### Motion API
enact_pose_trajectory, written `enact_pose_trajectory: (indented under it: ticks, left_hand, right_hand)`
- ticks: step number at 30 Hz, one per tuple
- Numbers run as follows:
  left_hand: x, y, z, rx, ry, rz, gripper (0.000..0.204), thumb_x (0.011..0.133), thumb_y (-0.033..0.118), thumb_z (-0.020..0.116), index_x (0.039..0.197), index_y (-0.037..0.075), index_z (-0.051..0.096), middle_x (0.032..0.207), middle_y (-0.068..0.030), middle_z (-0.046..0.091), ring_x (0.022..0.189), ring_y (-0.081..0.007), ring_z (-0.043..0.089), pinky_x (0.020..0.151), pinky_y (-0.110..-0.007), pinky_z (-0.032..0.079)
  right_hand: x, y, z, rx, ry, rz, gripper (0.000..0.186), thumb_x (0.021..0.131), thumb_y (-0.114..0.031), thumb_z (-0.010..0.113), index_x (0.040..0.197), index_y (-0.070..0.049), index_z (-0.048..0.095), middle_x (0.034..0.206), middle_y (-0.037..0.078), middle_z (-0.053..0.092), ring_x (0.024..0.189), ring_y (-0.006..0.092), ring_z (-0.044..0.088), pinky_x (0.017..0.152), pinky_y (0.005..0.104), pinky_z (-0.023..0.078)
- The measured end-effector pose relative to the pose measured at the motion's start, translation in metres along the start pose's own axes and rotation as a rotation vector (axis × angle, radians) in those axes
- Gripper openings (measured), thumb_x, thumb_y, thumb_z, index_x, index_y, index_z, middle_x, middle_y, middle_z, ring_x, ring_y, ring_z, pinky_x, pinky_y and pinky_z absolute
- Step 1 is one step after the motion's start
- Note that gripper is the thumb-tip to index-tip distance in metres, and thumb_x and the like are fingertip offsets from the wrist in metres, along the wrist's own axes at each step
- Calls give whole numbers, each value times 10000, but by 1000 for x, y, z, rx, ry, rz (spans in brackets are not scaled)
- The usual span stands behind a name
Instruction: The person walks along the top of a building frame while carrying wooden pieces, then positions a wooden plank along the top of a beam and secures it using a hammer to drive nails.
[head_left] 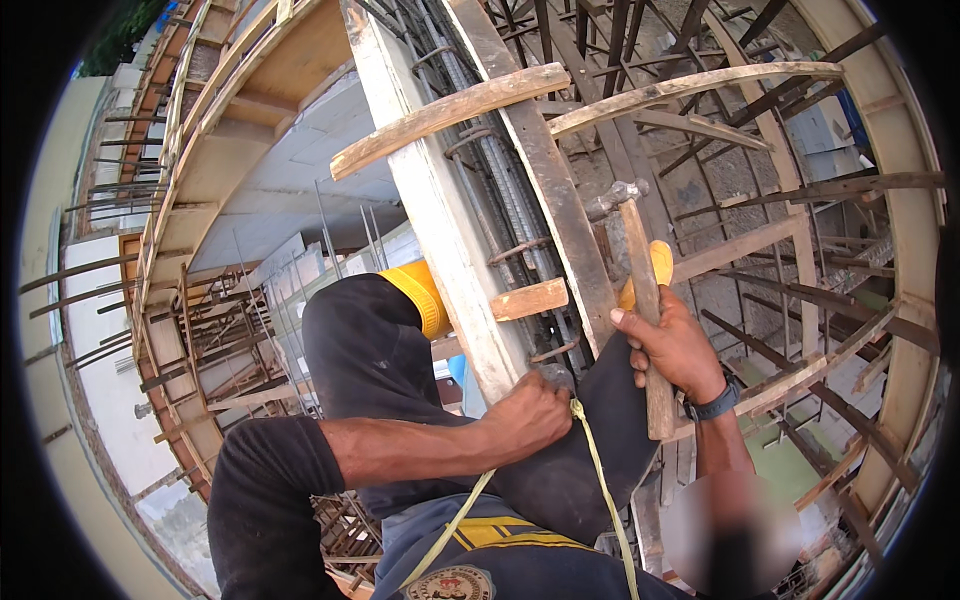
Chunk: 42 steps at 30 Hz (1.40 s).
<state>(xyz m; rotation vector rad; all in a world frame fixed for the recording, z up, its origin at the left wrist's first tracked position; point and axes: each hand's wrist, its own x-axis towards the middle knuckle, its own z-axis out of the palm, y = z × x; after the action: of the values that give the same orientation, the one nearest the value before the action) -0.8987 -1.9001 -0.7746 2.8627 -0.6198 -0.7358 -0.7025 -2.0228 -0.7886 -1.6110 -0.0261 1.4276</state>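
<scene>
My right hand point(672, 348) grips a hammer point(648, 340) by its wooden handle, the metal head pointing up and away from me. My left hand point(533, 417) is closed in a fist at the near end of a wooden beam form; what its fingers hold is hidden. Beside that fist is the knot of a pale yellow cord point(597, 455), whose two strands run down over my shirt. The form has a whitish plank point(430, 190) on the left and a darker plank point(545, 165) on the right. Ribbed steel bars point(492, 165) with stirrups lie between them.
A long wooden strip point(450, 116) and a short block point(530, 299) cross the form. My legs straddle it, with yellow boots point(418, 297) on either side. Timber props and braces point(740, 250) fill the drop at right; a curved plywood form point(250, 115) stands at left.
</scene>
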Motion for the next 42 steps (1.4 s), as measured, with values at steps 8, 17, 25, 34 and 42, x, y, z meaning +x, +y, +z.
enact_pose_trajectory:
  ticks: [8,17,25,34,42]
  left_hand:
    - [-31,-6,-14,-80,86,51,159,800,179,640,782,46,724,757,-44,635,763,-185,649,719,-340,468]
    - [-41,-21,-10,-460,288,-73,229,795,202,724,999,116,665,996,2,690,846,-160,669,881,-336,502]
    - [-53,-18,6,-1414,430,-452,170,931,-27,646,1058,54,566,1005,-64,630,956,-146,666,824,-280,518]
    - [-48,-45,20,-1911,900,-530,233,937,-116,527,1058,69,453,1025,-37,529,1023,-210,681,877,-338,547]
    - [-65,-224,6,-1592,1599,-734,324,971,5,639,1282,-15,550,1103,-97,653,1005,-194,689,881,-333,601]
  right_hand:
    - [5,7,-2,-4,-7,-5,486,947,-246,720,1220,42,439,693,28,539,506,105,543,416,297,493]
    - [5,6,1,3,-14,-2,513,934,-260,732,1225,51,448,674,24,520,493,110,543,409,299,493]
    - [6,7,-3,9,-31,-19,507,932,-263,734,1214,48,449,678,21,506,488,107,544,397,304,494]
    - [7,0,3,34,-47,3,458,942,-249,723,1206,27,469,693,12,509,489,105,526,408,298,494]
    - [4,-5,8,31,11,78,428,938,-220,724,1221,-15,476,725,22,518,489,107,516,403,306,492]
